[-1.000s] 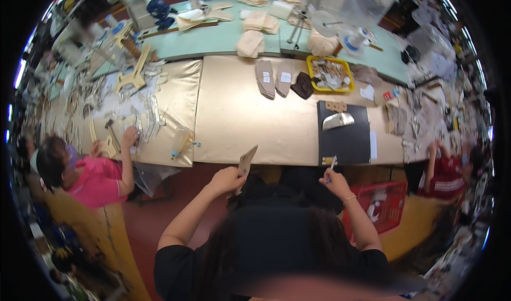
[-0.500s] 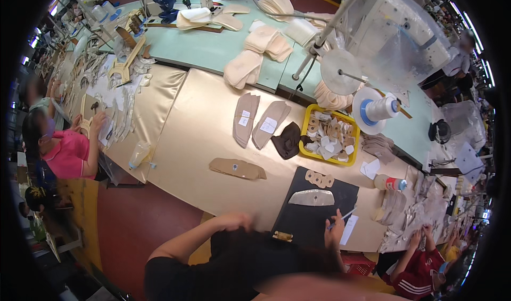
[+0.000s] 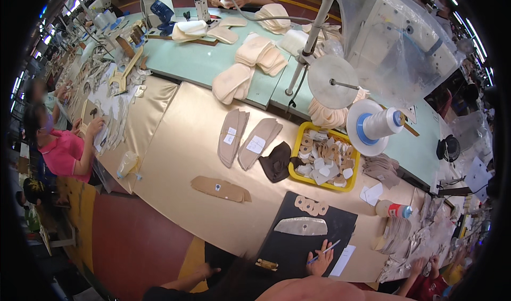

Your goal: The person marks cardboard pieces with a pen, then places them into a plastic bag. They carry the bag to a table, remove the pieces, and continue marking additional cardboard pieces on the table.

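Note:
My right hand (image 3: 320, 259) rests on a black board (image 3: 334, 227), holding a slim blue-and-silver pen (image 3: 326, 251) between its fingers. Just beyond it on the board lies a pale, curved-top template (image 3: 301, 226) with a small dark mark. A row of small tan pieces with holes (image 3: 311, 205) sits along the board's far edge. At the near left corner is a small brass-coloured block (image 3: 266, 264). My left hand (image 3: 206, 270) is low, off the table's near edge, apart from everything, a finger stretched out and nothing visible in it.
Stacked tan pieces (image 3: 220, 188) lie left of the board, with two labelled stacks (image 3: 232, 139) beyond. A dark brown cloth (image 3: 276, 162) touches a yellow basket (image 3: 348, 185) of small cut pieces. A bottle (image 3: 393, 210) and large thread cone (image 3: 379, 125) stand right. Co-workers sit around.
My left hand has dropped from the table edge toward my lap. The right hand has settled flatter on the board with the pen. The whole view has shifted slightly.

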{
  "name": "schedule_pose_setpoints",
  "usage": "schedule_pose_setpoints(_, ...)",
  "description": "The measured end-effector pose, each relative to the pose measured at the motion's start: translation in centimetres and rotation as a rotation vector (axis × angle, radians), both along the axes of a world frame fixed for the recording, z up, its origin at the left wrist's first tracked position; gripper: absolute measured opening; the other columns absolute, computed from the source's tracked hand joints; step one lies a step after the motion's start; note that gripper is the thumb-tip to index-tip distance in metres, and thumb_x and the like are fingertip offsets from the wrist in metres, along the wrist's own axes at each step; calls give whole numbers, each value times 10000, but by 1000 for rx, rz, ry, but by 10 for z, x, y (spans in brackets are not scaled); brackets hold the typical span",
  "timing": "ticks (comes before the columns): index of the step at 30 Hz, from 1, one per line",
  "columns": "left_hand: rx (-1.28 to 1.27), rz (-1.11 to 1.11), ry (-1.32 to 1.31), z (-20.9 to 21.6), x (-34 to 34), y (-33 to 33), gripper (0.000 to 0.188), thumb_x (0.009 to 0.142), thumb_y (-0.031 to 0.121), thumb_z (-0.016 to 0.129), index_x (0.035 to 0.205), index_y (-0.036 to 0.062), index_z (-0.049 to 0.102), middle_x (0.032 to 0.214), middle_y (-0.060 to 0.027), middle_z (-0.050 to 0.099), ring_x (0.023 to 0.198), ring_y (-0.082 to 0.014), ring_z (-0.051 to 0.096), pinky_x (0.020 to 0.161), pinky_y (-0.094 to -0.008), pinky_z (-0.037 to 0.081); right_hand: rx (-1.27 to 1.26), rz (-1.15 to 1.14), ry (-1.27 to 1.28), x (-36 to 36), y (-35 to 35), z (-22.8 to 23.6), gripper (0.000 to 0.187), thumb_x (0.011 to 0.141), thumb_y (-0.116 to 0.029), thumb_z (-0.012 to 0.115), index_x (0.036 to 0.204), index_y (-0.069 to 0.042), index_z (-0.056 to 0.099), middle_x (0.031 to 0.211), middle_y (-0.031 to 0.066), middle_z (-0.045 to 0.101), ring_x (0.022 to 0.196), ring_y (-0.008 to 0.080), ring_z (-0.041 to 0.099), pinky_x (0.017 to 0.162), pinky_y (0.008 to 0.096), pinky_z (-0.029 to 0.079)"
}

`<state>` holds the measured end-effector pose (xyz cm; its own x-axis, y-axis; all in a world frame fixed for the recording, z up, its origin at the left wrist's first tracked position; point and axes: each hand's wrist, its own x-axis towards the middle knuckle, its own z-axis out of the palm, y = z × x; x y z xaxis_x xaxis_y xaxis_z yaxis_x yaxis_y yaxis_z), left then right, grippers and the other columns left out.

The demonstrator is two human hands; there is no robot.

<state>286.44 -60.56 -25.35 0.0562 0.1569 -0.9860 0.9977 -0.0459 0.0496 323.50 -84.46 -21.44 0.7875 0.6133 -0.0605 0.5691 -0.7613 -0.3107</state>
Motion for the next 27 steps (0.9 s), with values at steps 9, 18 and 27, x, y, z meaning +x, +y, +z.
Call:
schedule_pose_setpoints(9, 21, -42, -33, -7, -3, -15, 494, 827, 523, 638, 1070, 97, 701, 989, -158, 695, 854, -310, 682, 731, -411, 544, 67, 75, -91, 0, -10, -16, 215, 841, -235, 639, 934, -85, 517, 1416, 221, 468, 1358, 407, 364, 1120, 516, 212)
schedule_pose_setpoints(18, 61, -185, -120, 15, 8, -10, 452, 848, 474, 611, 1114, 112, 668, 984, -177, 680, 934, -330, 656, 846, -427, 516, 69, 97, -110, 1, -10, -12, 223, 873, -260, 615, 938, -87, 488, 1414, 237, 461, 1349, 430, 360, 1099, 546, 244)
schedule_pose_setpoints(27, 34, -263, -304, -3, -23, -4, 381, 802, 419, 693, 1010, 102, 649, 1087, -153, 612, 1069, -328, 593, 912, -426, 481, -103, 94, -87, 4, -22, -25, 262, 843, -308, 636, 882, -80, 511, 1430, 206, 457, 1354, 414, 352, 1105, 537, 237)
